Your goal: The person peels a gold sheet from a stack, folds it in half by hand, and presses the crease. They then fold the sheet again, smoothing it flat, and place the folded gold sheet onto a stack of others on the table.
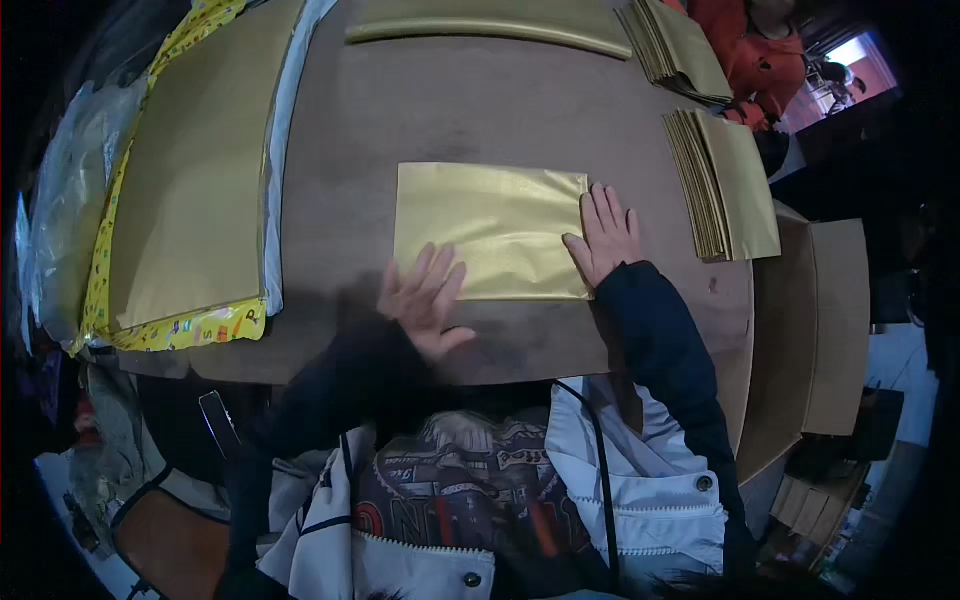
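A folded sheet of shiny gold paper (500, 225) lies flat on the brown table, with soft creases across its middle and lower part. My left hand (428, 300) is over its lower left corner, fingers spread, slightly blurred by motion. At the sheet's right edge my right hand (605, 232) rests flat with fingers stretched upward, its thumb reaching toward the paper. Neither hand grips anything.
A large stack of gold sheets (195, 170) lies at left on yellow patterned wrapping. A rolled or folded gold length (490, 25) is at the far edge. Folded gold bundles (745, 190) sit at right, above an open cardboard box (835, 320). A person in red (770, 70) is beyond.
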Tool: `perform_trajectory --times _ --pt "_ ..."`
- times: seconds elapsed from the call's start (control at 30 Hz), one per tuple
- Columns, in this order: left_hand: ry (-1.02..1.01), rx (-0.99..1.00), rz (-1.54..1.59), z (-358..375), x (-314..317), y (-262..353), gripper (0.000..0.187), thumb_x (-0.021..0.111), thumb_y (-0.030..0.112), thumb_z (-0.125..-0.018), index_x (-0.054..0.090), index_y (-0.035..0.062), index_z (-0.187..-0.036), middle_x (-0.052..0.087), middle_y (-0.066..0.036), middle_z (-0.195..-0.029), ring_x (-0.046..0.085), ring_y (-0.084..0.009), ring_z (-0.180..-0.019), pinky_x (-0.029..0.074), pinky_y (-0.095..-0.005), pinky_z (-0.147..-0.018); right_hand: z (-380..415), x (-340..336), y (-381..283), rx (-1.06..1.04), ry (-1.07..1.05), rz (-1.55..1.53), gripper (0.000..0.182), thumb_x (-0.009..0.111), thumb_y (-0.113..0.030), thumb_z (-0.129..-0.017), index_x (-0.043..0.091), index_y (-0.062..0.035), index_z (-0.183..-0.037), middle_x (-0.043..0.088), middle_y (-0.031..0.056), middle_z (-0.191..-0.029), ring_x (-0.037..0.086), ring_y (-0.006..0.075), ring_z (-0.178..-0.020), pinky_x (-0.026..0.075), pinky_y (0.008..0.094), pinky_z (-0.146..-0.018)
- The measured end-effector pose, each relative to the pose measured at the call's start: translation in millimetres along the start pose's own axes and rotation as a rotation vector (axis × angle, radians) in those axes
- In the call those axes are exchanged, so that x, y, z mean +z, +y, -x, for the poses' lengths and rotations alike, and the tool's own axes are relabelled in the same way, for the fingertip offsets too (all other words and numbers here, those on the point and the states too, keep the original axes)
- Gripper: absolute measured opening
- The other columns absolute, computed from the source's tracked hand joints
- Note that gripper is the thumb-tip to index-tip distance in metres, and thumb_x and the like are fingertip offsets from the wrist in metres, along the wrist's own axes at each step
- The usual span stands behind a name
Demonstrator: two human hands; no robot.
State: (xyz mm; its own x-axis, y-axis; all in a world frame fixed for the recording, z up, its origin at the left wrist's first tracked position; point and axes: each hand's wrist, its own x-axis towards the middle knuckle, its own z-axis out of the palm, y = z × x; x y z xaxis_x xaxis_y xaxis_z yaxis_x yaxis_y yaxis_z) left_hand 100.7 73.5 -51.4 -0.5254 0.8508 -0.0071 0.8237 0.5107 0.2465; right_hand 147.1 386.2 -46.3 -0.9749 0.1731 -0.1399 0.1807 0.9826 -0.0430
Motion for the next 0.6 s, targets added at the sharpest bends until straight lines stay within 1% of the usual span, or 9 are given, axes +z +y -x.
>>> perform_trajectory --times 0.07,0.13,0.17,0.23,0.3,0.37,0.47,0.57,0.6 --pt "-0.032 -0.101 -0.058 21 -10 -20 0.085 0.052 0.064 -0.082 0.034 0.0073 -0.142 0.026 -0.018 -0.151 0.020 -0.0355 -0.142 0.022 -0.0677 -0.103 2 0 2 -0.010 0.014 -0.051 0.072 0.039 -0.051 -0.094 0.026 -0.0035 -0.147 0.018 0.0190 -0.155 0.011 0.0333 -0.145 0.011 0.0564 -0.113" --pt "-0.052 -0.099 -0.091 23 -5 -23 0.088 0.050 0.067 -0.081 0.032 0.0087 -0.144 0.022 -0.017 -0.153 0.018 -0.0367 -0.142 0.020 -0.0689 -0.103 7 -20 -14 0.064 -0.047 0.104 0.073 0.043 -0.052 -0.092 0.029 -0.0018 -0.144 0.020 0.0210 -0.153 0.011 0.0363 -0.144 0.011 0.0583 -0.112" --pt "-0.076 -0.120 -0.118 23 -3 -23 0.090 0.049 0.069 -0.081 0.029 0.0101 -0.146 0.017 -0.016 -0.155 0.016 -0.0379 -0.143 0.018 -0.0701 -0.104 15 -17 -21 -0.068 0.114 0.157 0.077 0.048 -0.053 -0.089 0.033 0.0015 -0.141 0.023 0.0232 -0.151 0.014 0.0389 -0.143 0.012 0.0599 -0.112" --pt "0.004 -0.078 -0.102 24 -1 -24 0.086 0.051 0.065 -0.082 0.031 0.0083 -0.144 0.020 -0.017 -0.154 0.018 -0.0375 -0.142 0.019 -0.0713 -0.102 31 -43 -73 -0.209 0.083 -0.060 0.079 0.050 -0.054 -0.087 0.033 0.0036 -0.139 0.022 0.0237 -0.151 0.017 0.0389 -0.142 0.012 0.0599 -0.111" --pt "0.074 -0.042 -0.089 25 0 -25 0.083 0.052 0.061 -0.083 0.034 0.0066 -0.142 0.024 -0.018 -0.152 0.020 -0.0371 -0.142 0.020 -0.0724 -0.101 40 -20 -120 -0.469 0.128 -0.170 0.081 0.051 -0.055 -0.087 0.033 0.0036 -0.140 0.023 0.0246 -0.151 0.020 0.0380 -0.142 0.013 0.0587 -0.112" --pt "-0.124 -0.082 -0.191 22 2 -27 0.084 0.054 0.060 -0.082 0.032 0.0077 -0.144 0.022 -0.018 -0.153 0.018 -0.0373 -0.142 0.020 -0.0734 -0.100 42 17 -167 -0.595 0.137 -0.448 0.083 0.053 -0.056 -0.085 0.034 0.0030 -0.140 0.025 0.0245 -0.150 0.021 0.0367 -0.142 0.016 0.0573 -0.112" --pt "-0.066 -0.104 -0.206 24 8 -27 0.086 0.056 0.059 -0.081 0.029 0.0111 -0.146 0.020 -0.016 -0.155 0.013 -0.0369 -0.144 0.018 -0.0728 -0.101 42 19 -166 -0.500 0.000 -0.352 0.085 0.054 -0.057 -0.084 0.034 0.0028 -0.141 0.027 0.0239 -0.150 0.019 0.0347 -0.143 0.017 0.0565 -0.112" --pt "-0.032 -0.133 -0.070 24 -3 -21 0.091 0.063 0.057 -0.077 0.025 0.0171 -0.149 0.017 -0.015 -0.156 0.010 -0.0372 -0.144 0.016 -0.0700 -0.105 52 5 -119 -0.409 -0.219 -0.110 0.088 0.048 -0.062 -0.087 0.025 -0.0023 -0.147 0.019 0.0193 -0.155 0.009 0.0322 -0.146 0.006 0.0578 -0.113" --pt "-0.031 -0.130 -0.067 23 -2 -20 0.091 0.063 0.057 -0.077 0.025 0.0171 -0.149 0.017 -0.015 -0.156 0.010 -0.0372 -0.144 0.016 -0.0700 -0.105 53 4 -117 -0.406 -0.220 -0.107 0.088 0.048 -0.062 -0.087 0.025 -0.0023 -0.147 0.019 0.0193 -0.155 0.009 0.0322 -0.146 0.006 0.0578 -0.113"
